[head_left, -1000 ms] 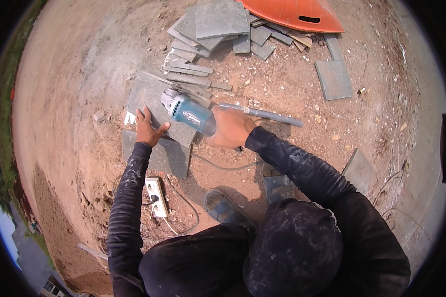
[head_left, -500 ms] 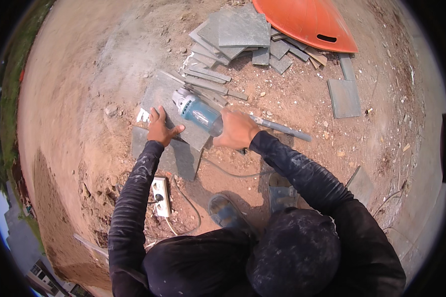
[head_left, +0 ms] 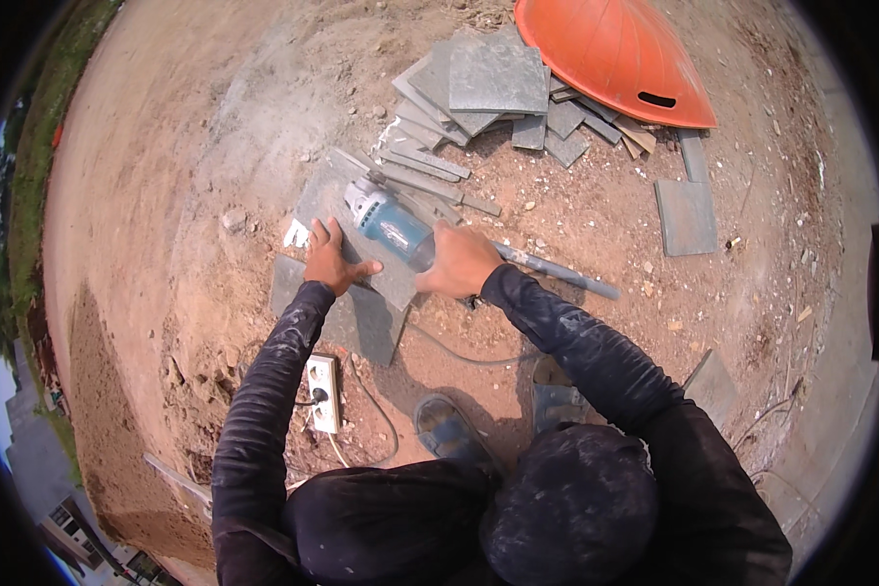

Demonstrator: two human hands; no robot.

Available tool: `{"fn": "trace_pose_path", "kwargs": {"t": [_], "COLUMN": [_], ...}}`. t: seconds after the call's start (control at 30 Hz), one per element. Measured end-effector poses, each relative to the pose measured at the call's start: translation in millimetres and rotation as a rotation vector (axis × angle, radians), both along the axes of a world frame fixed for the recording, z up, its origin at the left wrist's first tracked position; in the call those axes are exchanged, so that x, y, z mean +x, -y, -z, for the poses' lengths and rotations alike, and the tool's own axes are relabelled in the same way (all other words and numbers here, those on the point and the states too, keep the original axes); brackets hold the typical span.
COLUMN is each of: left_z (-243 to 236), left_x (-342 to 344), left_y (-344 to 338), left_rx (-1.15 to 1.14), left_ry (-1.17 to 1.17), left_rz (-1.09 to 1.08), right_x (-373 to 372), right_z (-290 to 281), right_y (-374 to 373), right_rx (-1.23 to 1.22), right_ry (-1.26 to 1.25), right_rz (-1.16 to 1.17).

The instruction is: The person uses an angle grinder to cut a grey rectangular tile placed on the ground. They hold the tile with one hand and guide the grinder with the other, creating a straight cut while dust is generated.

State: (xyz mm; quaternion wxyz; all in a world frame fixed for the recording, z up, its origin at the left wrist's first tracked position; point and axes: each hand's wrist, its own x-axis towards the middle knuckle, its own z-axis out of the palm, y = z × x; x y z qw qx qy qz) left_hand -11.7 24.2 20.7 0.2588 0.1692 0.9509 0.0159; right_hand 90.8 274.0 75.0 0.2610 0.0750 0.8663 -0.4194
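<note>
My right hand [head_left: 459,262] grips the rear body of a teal angle grinder [head_left: 391,223], whose silver head points up-left over a grey stone tile [head_left: 322,190]. Its disc lies near the tile's upper edge and is hard to make out. My left hand [head_left: 337,254] presses on that tile's left part with fingers spread and thumb out, left of the grinder and not holding it. Another grey tile [head_left: 376,332] lies underneath, toward me. A grey pipe [head_left: 566,273] lies on the ground beside my right hand.
Behind the work lie stacked tiles and cut strips [head_left: 498,78] and an orange plastic basin [head_left: 615,54]. A loose tile [head_left: 689,220] is at right. A white power strip [head_left: 322,391] with cables lies near my left forearm; my sandalled feet [head_left: 444,430] are below. Concrete edges the right side.
The ground and objects appear shifted down and slightly right in the view, as the camera has moved. My hands and the grinder keep nearly the same places on the tile.
</note>
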Motion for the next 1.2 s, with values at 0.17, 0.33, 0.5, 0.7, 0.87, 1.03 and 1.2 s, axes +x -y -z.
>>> {"fn": "trace_pose_path", "kwargs": {"t": [0.17, 0.33, 0.5, 0.7, 0.87, 1.03, 1.2], "left_z": [0, 2, 7, 10, 8, 8, 11], "left_x": [1, 0, 0, 0, 1, 1, 1], "left_y": [-1, -3, 1, 2, 3, 3, 6], "left_rx": [-0.004, -0.036, -0.037, -0.028, -0.014, 0.018, 0.033], "left_ry": [-0.006, -0.003, -0.023, -0.026, -0.028, -0.026, -0.05], "left_rz": [0.004, -0.005, -0.002, 0.01, 0.005, 0.0, 0.025], "right_x": [-7, -13, -19, -28, -35, -41, -49], "right_z": [6, 7, 7, 10, 12, 12, 18], "right_y": [5, 6, 9, 12, 16, 20, 23], "right_rx": [0.012, -0.014, -0.018, -0.018, -0.018, 0.009, 0.013], "right_ry": [-0.003, -0.003, 0.003, 0.012, 0.009, -0.02, -0.033], "right_rz": [0.012, 0.024, 0.028, 0.021, 0.013, 0.018, 0.019]}}
